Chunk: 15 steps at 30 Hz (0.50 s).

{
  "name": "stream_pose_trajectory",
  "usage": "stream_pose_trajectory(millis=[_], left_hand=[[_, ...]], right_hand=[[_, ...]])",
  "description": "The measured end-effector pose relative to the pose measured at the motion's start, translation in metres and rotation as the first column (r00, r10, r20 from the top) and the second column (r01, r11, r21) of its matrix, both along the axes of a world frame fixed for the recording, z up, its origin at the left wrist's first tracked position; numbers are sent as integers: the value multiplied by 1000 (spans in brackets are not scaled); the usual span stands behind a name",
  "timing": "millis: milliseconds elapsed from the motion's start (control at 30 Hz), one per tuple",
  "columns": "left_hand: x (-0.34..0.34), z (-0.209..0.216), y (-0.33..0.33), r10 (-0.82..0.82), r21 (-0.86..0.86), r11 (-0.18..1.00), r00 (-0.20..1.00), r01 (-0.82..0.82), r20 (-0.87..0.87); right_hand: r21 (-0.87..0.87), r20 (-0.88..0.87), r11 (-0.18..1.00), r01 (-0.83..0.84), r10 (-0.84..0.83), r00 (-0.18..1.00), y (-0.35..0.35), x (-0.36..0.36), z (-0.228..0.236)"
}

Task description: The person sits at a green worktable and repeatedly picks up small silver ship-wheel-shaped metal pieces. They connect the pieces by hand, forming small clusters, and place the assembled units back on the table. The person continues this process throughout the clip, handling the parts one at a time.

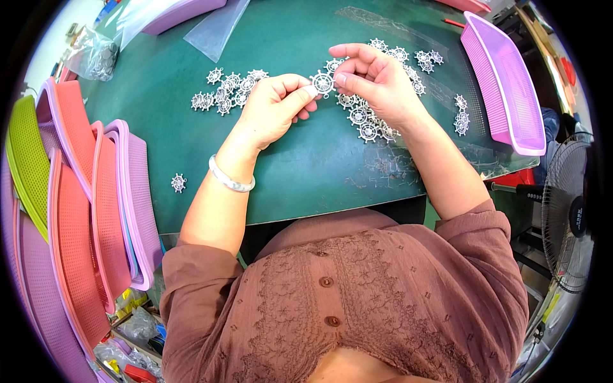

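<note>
Desk [281, 191], green-topped: bare near edge; one loose silver wheel [178, 182] lying alone at left, well apart from the rest.

Left hand [273, 105], one: thumb and index finger pinched together on a silver ship's-wheel charm [323, 82], held by its left rim above the desk, between the two hands. Judged risks: the hold is at one edge only, so a push from the right side could twist the charm or flick it loose; dropped, it could mix with like pieces below and be hard to pick out again. Its projecting knobs could also snag a neighbouring wheel.

Bearing of the charm: broad face up toward the viewer; round, hence no true long axis. Its small ring stands out at the near rim, pointing toward the person and slightly right.

Right hand [383, 80], one: partly open, thumb and index finger apart and curved, thumb tip close by the charm's right rim; contact cannot be told. A further wheel shows behind the gap; whether held, cannot be told.

Right heap of wheels [367, 121], one: pieces overlapping, partly under the right hand; knobs could interlock there.

Left heap of wheels [225, 96], one: beyond the left wrist, loosely spread.

Clear plastic bag [217, 29], one: flat, toward the far edge.
</note>
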<state>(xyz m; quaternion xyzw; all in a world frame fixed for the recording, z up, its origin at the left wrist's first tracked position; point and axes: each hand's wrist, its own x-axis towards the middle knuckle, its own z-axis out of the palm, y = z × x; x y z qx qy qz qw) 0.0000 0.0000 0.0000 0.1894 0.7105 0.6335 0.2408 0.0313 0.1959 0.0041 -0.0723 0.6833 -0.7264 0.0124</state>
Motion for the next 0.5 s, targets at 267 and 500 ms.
stream_pose_trajectory(millis=[267, 500], left_hand=[[1, 0, 3, 49, 127, 990, 997, -57, 59], [0, -4, 3, 69, 249, 965, 995, -83, 66]], right_hand=[[167, -259, 983, 78, -33, 965, -2, 0, -4], [264, -476, 947, 181, -35, 879, -3, -1, -6]])
